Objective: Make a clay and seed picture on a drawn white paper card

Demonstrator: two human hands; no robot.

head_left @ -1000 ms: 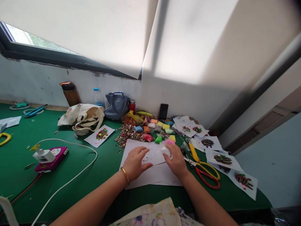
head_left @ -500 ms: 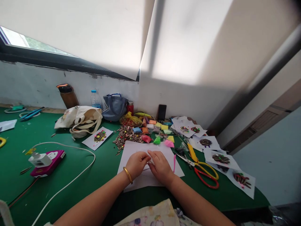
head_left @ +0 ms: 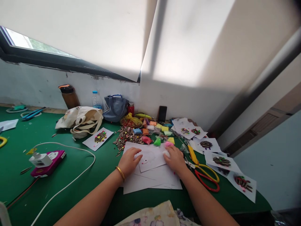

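Note:
My left hand (head_left: 129,161), a gold bangle at its wrist, rests at the left side of the white paper sheets (head_left: 152,183) with its fingers apart. My right hand (head_left: 174,158) is curled around a small white lump (head_left: 166,153), which looks like soft clay, at the sheets' right side. Between the hands lies a smaller sheet (head_left: 152,161) with a faint outline, a black dot and a small pink dot. Just beyond my right fingers sits a pink clay packet (head_left: 168,144). The underside of the right hand is hidden.
Sunflower seeds (head_left: 128,138) and colored clay packets (head_left: 147,140) lie behind the sheets. To the right are scissors (head_left: 207,177), a yellow cutter (head_left: 192,154) and seed pictures (head_left: 221,160). A magenta power strip (head_left: 48,163) with a white cable (head_left: 77,174) lies left.
My hands were together over the middle of the paper. They have moved apart to its two sides, uncovering the small sheet's dots. The white lump now shows at my right fingers.

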